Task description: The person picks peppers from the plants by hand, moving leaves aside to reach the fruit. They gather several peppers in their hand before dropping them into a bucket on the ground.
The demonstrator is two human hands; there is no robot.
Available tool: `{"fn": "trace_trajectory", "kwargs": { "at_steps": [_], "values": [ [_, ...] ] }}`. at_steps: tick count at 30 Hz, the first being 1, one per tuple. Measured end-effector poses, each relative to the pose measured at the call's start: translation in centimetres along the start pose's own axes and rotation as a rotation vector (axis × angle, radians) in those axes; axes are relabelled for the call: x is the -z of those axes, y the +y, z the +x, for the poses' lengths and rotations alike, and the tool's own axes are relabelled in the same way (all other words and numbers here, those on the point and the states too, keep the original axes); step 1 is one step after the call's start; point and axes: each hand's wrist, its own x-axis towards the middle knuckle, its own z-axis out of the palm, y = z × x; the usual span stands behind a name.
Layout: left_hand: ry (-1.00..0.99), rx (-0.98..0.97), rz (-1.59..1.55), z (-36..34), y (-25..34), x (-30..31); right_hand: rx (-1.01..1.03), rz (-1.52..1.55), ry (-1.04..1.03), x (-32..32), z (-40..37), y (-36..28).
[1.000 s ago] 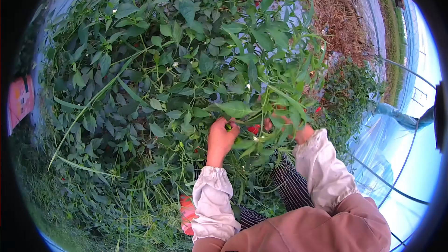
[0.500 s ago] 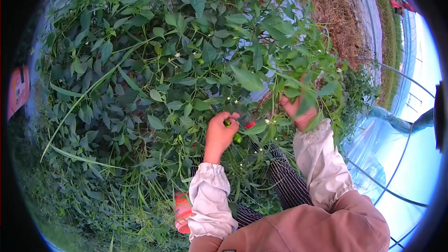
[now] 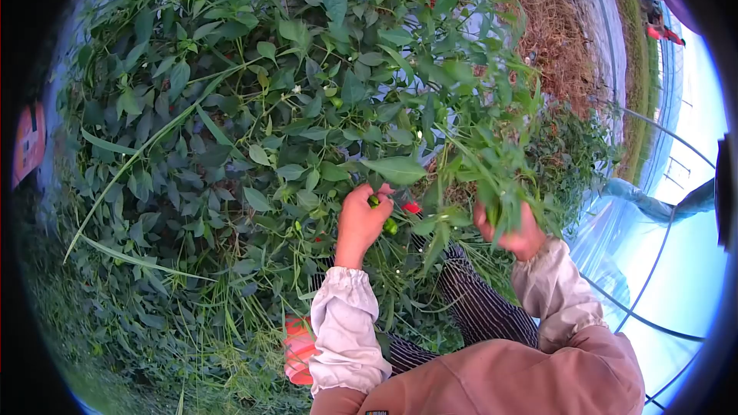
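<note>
The bare right hand [image 3: 513,232], blurred, has swung outward, closed on leafy green stems [image 3: 492,184]. The bare left hand [image 3: 361,223] stays curled narrowly beside a small, glossy green pepper [image 3: 390,226]; whether it grips anything, I cannot tell. A bright red pepper [image 3: 412,207] lies between the hands, now wider apart

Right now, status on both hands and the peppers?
Left hand curled by green pepper, grip unclear. Right hand blurred among leafy stems. Red pepper between hands. Leaves crowding both.
</note>
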Motion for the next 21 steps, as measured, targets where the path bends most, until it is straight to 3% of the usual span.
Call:
{"fn": "trace_trajectory", "kwargs": {
  "at_steps": [1, 3, 5, 7, 9, 11, 13, 14, 15, 16, 17, 18, 19, 21],
  "values": [
    [-0.002, 0.008, 0.004, 0.1, 0.0, 0.0, 0.001, -0.004, -0.005, -0.2, -1.0, 0.3],
    [-0.008, -0.006, -0.022, 0.2, -0.4, 0.0, -0.177, -0.506, -0.311, -0.9, -3.3, 0.7],
    [-0.023, -0.022, -0.047, 0.3, -0.4, 0.1, -0.137, -0.515, -0.372, -4.1, -6.2, 0.5],
    [-0.005, -0.037, 0.000, 0.3, -0.2, 0.0, -0.012, -0.496, -0.641, -7.1, -8.8, -1.8],
    [-0.022, -0.014, -0.011, 0.3, -0.7, 0.1, 0.234, -0.673, -0.878, -11.0, -9.0, -5.4],
    [-0.041, -0.009, -0.021, 0.5, -0.8, 0.0, 0.391, -0.882, -0.728, -15.4, -8.4, -7.6],
    [0.016, -0.065, 0.057, 0.5, -0.9, -0.2, 0.539, -1.433, -0.151, -18.9, -5.3, -8.1],
    [0.010, -0.086, 0.135, 0.8, -2.2, -0.1, 0.408, -1.671, -0.053, -22.2, -3.2, -7.8],
    [-0.039, -0.095, 0.073, 1.3, -3.8, -0.1, 0.601, -1.982, -0.137, -21.8, 0.6, -8.4],
    [-0.056, -0.130, -0.046, 0.7, -1.7, 0.0, 0.658, -2.072, -0.220, -21.2, 4.0, -9.1],
    [-0.059, -0.088, -0.113, 0.8, -2.3, -0.1, 0.746, -2.287, -0.124, -20.8, 6.3, -9.2],
    [-0.080, -0.073, -0.116, 0.7, -1.5, 0.1, 0.559, -2.550, 0.228, -22.4, 6.5, -8.2],
    [-0.097, -0.038, -0.127, 0.5, -1.8, 0.3, 0.490, -2.647, 0.306, -22.6, 7.4, -7.8],
    [-0.026, -0.015, -0.040, -0.5, 0.9, 0.2, 0.428, -2.690, 0.172, -21.7, 8.0, -7.3]
  ]
}}
